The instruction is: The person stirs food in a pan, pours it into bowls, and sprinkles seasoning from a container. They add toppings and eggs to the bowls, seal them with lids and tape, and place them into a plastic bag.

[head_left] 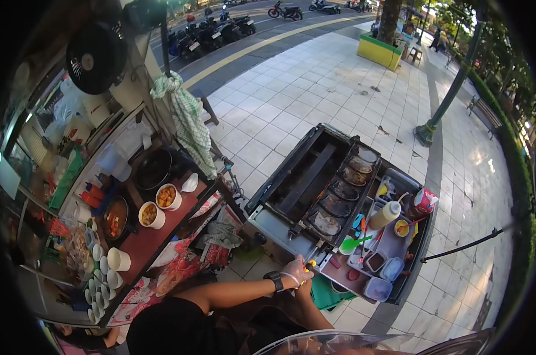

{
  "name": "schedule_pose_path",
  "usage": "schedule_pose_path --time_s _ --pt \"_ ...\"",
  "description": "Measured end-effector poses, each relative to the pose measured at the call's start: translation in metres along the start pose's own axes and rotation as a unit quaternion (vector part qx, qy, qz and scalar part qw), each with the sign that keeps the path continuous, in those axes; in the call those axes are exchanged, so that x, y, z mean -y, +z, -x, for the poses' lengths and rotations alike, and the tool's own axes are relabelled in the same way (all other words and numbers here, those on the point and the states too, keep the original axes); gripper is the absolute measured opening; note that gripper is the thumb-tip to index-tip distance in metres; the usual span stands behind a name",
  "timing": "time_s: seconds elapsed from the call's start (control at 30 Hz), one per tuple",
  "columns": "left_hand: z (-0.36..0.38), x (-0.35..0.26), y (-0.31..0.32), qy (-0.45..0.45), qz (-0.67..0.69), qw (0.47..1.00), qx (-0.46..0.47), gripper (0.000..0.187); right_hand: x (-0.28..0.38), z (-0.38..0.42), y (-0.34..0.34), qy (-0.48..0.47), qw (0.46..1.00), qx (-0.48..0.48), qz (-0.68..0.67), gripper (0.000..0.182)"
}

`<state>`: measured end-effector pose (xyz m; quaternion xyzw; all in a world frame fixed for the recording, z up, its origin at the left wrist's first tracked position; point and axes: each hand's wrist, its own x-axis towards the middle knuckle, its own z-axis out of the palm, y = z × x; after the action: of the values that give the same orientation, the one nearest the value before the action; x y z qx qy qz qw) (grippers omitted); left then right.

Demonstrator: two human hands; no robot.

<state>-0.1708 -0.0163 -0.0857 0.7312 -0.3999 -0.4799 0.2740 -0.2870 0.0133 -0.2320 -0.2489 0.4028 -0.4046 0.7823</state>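
Note:
My left hand (295, 270), with a black watch on its wrist, is at the near edge of the grill cart. Its fingers are closed around a small yellow-and-black thing (310, 264) too small to name. Just below it is my right hand (304, 289), partly covered by the left, its fingers hidden. Beyond both hands is the black grill (303, 171), with several oval molds (343, 189) in a row; some have browned food in them. A green spatula (352, 244) lies to the right of my hands.
A tray (407, 245) holds a cream squeeze bottle (386, 214), a yellow cup (401, 228) and lidded tubs (378, 289). On the left counter (139, 236) stand two paper cups of food (152, 215), a pan of red sauce (115, 218) and stacked cups (99, 278).

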Motion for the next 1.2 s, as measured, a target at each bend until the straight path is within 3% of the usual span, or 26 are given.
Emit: schedule_pose_path --time_s 0.07,0.13,0.2,0.27,0.3,0.37,0.4,0.5,0.53,0.57,0.6,0.63,0.67,0.77,0.83,0.9,0.97,1.03,1.07,1.1,1.17,1.2 --pt "0.002 0.010 0.008 0.075 -0.101 0.992 -0.027 0.061 0.030 0.022 0.045 0.021 0.988 -0.020 -0.149 0.036" --pt "0.002 -0.008 0.002 0.042 -0.139 0.989 0.012 0.068 0.037 0.035 0.076 0.037 0.986 -0.020 -0.161 0.038" --pt "0.009 -0.019 -0.001 0.065 -0.195 0.979 0.005 0.079 0.008 0.028 0.073 0.058 0.997 -0.012 -0.058 0.038" --pt "0.033 -0.034 -0.025 0.139 -0.234 0.960 -0.066 0.091 -0.027 -0.002 0.060 0.063 0.992 0.005 0.108 0.040" --pt "0.046 -0.039 -0.040 0.135 -0.218 0.964 -0.072 0.091 -0.031 -0.004 0.065 0.062 0.980 0.012 0.187 0.041" --pt "0.073 -0.038 -0.065 0.243 -0.168 0.947 -0.131 0.090 -0.044 -0.030 0.099 0.058 0.990 -0.063 0.109 0.041" --pt "0.086 -0.029 -0.077 0.296 -0.120 0.932 -0.169 0.091 -0.044 -0.040 0.116 0.021 0.988 -0.062 0.137 0.044" --pt "0.130 0.012 -0.119 0.358 -0.136 0.876 -0.293 0.087 -0.023 -0.047 0.161 -0.058 0.970 -0.085 0.221 0.046" --pt "0.147 0.024 -0.140 0.348 -0.120 0.870 -0.329 0.083 -0.032 -0.087 0.133 -0.062 0.976 -0.054 0.203 0.048" --pt "0.165 0.040 -0.169 0.346 -0.080 0.886 -0.298 0.073 -0.048 -0.124 0.104 -0.065 0.980 -0.024 0.186 0.051" --pt "0.181 0.058 -0.200 0.368 -0.042 0.885 -0.282 0.061 -0.027 -0.091 0.144 -0.062 0.952 -0.066 0.294 0.052" --pt "0.198 0.075 -0.224 0.356 -0.017 0.888 -0.290 0.049 -0.001 -0.049 0.197 -0.061 0.909 -0.109 0.397 0.053" --pt "0.209 0.099 -0.244 0.303 -0.046 0.910 -0.280 0.044 -0.003 -0.052 0.200 -0.061 0.898 -0.121 0.420 0.052" --pt "0.245 0.174 -0.297 0.255 -0.071 0.886 -0.381 0.037 0.006 -0.051 0.214 -0.041 0.884 -0.110 0.452 0.051" --pt "0.267 0.221 -0.320 0.161 -0.034 0.894 -0.417 0.035 0.008 -0.055 0.218 -0.034 0.875 -0.101 0.472 0.055" --pt "0.290 0.248 -0.342 0.142 -0.002 0.872 -0.468 0.032 0.013 -0.053 0.229 -0.029 0.769 -0.072 0.634 0.059" --pt "0.304 0.263 -0.358 0.137 -0.004 0.851 -0.508 0.032 0.010 -0.051 0.238 -0.028 0.752 -0.056 0.656 0.067" --pt "0.304 0.278 -0.368 0.114 -0.011 0.848 -0.517 0.033 0.019 -0.046 0.256 -0.089 0.565 -0.059 0.818 0.072" --pt "0.300 0.282 -0.375 0.100 -0.022 0.846 -0.523 0.035 0.007 -0.068 0.234 -0.193 0.374 -0.084 0.903 0.076" --pt "0.295 0.280 -0.381 0.097 -0.024 0.846 -0.523 0.035 0.012 -0.072 0.252 -0.192 0.375 -0.081 0.903 0.076" --pt "0.290 0.276 -0.389 0.021 -0.060 0.852 -0.519 0.038 0.031 -0.055 0.308 0.087 0.458 -0.029 0.884 0.076" --pt "0.281 0.282 -0.388 -0.030 -0.081 0.866 -0.492 0.046 0.027 -0.082 0.288 0.162 0.525 -0.028 0.835 0.076"
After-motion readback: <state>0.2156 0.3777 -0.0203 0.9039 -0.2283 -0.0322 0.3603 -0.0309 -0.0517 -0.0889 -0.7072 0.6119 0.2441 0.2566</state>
